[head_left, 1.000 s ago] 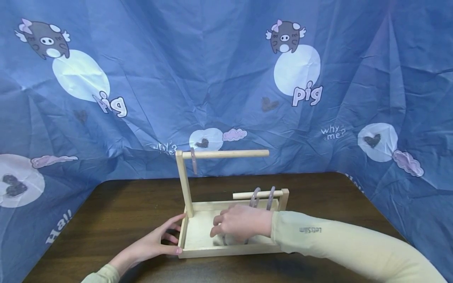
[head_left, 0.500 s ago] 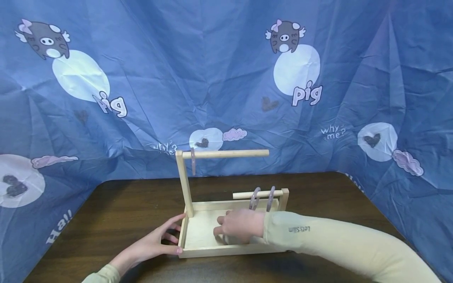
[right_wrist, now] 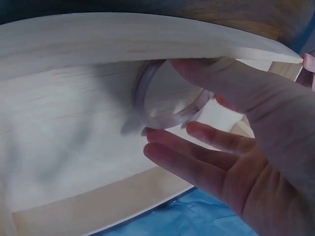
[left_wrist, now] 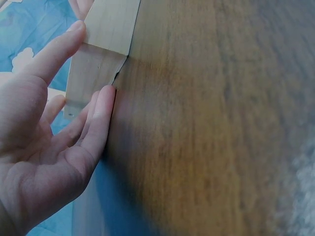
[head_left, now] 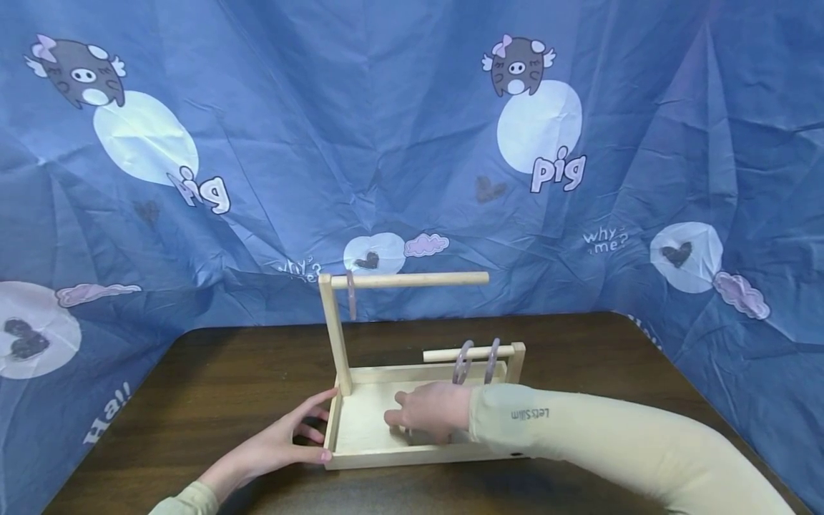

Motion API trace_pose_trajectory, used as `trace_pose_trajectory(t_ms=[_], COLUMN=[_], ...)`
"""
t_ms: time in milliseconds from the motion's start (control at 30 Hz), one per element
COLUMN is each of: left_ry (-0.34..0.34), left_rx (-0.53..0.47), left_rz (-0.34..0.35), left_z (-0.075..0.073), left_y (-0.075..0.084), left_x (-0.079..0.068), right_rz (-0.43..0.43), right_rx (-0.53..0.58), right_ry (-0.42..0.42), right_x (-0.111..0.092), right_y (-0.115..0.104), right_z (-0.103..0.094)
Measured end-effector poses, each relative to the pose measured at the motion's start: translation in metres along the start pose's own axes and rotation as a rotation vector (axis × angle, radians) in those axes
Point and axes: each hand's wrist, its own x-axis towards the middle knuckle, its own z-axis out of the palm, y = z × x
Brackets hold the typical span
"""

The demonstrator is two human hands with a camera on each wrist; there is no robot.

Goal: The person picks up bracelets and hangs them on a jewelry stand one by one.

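Note:
My left hand (head_left: 273,445) holds the left end of a pale wooden tray stand (head_left: 380,459), its thumb at the front corner and its index finger at the back corner. Inside the tray, my right hand (head_left: 430,411) has thumb and fingers around a pale lilac bangle (right_wrist: 141,96), which stands on edge near the front wall in the right wrist view. The head view mostly hides this bangle behind the hand. Another bangle (head_left: 351,297) hangs at the left end of the tall bar (head_left: 418,280). Two purplish bangles, a left one (head_left: 461,365) and a right one (head_left: 492,363), hang on the low bar (head_left: 438,355).
The tray stand sits on a dark brown wooden table (head_left: 232,365). A left post (head_left: 336,336) carries the tall bar, and a shorter right post (head_left: 516,363) carries the low one. Behind, a blue printed cloth (head_left: 412,143) hangs around the table.
My right hand and sleeve have shifted slightly left within the tray. The left hand stays at the tray's end, and the hanging bangles keep their places.

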Motion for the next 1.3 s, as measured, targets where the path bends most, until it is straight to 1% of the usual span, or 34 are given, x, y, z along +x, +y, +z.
trace_pose_trajectory(t_ms=[133,267,467,567,733,800,1000,1200,1300], left_ry=[-0.002,0.004,0.016,0.017,0.002,-0.005,-0.005,-0.004,-0.006], left_rx=[-0.004,0.006,0.027,0.025,0.005,-0.005,-0.007,0.005,0.007], left_rz=[0.004,0.01,0.008,0.001,0.01,0.011,-0.026,-0.031,-0.02], left_z=[0.0,0.0,0.001,0.001,-0.001,-0.001,-0.001,0.0,0.0], left_y=[-0.001,-0.002,-0.004,-0.003,-0.002,-0.001,-0.001,-0.001,-0.002], left_x=[0.0,-0.001,-0.002,-0.002,-0.001,-0.001,-0.001,-0.001,-0.001], right_rz=[-0.011,-0.052,-0.124,-0.144,-0.167,-0.174,-0.17,-0.179,-0.176], right_rx=[0.018,0.016,-0.042,-0.065,-0.042,-0.03,0.008,0.018,0.029], right_ry=[0.009,0.034,0.101,0.113,0.122,0.122,0.092,0.123,0.125], right_x=[0.003,0.007,0.017,0.022,0.029,0.031,0.035,0.037,0.037], right_y=[0.0,-0.003,-0.005,-0.005,-0.006,-0.007,-0.007,-0.006,-0.007], right_z=[-0.002,-0.005,-0.008,-0.01,-0.015,-0.016,-0.018,-0.017,-0.017])
